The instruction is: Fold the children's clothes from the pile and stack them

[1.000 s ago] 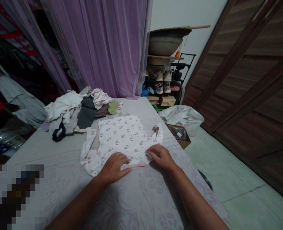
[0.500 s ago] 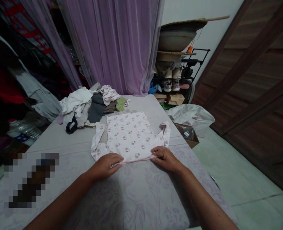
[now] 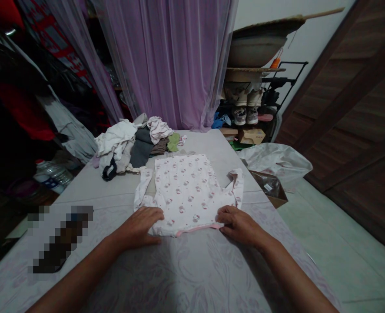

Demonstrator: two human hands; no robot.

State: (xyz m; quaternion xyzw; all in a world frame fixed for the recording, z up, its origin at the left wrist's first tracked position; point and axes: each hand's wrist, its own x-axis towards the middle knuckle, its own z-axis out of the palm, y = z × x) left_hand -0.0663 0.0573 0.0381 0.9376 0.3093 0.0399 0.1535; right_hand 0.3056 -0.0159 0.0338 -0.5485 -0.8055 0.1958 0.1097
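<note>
A white long-sleeved shirt (image 3: 186,191) with a small cartoon print lies spread on the bed, its pink-edged neckline towards me. Its sleeves are bent back along both sides. My left hand (image 3: 143,226) rests at the near left corner of the shirt, thumb and fingers apart, fingertips on the cloth. At the near right corner, my right hand (image 3: 236,224) has its fingers curled over the fabric beside the pink edge, with the thumb below. The cloth under the right fingers is partly hidden.
A heap of clothes (image 3: 124,143) lies at the bed's far left. Beyond the pale patterned bed sheet (image 3: 192,278) hangs a purple curtain (image 3: 169,65). An open cardboard box (image 3: 273,191) and a plastic bag (image 3: 277,161) stand right of the bed. A blurred patch covers something at left.
My left hand has loosened from the neckline and opened, moving slightly left. The neckline's left part now lies flatter. The whole view has shifted a little, moving things rightward.
</note>
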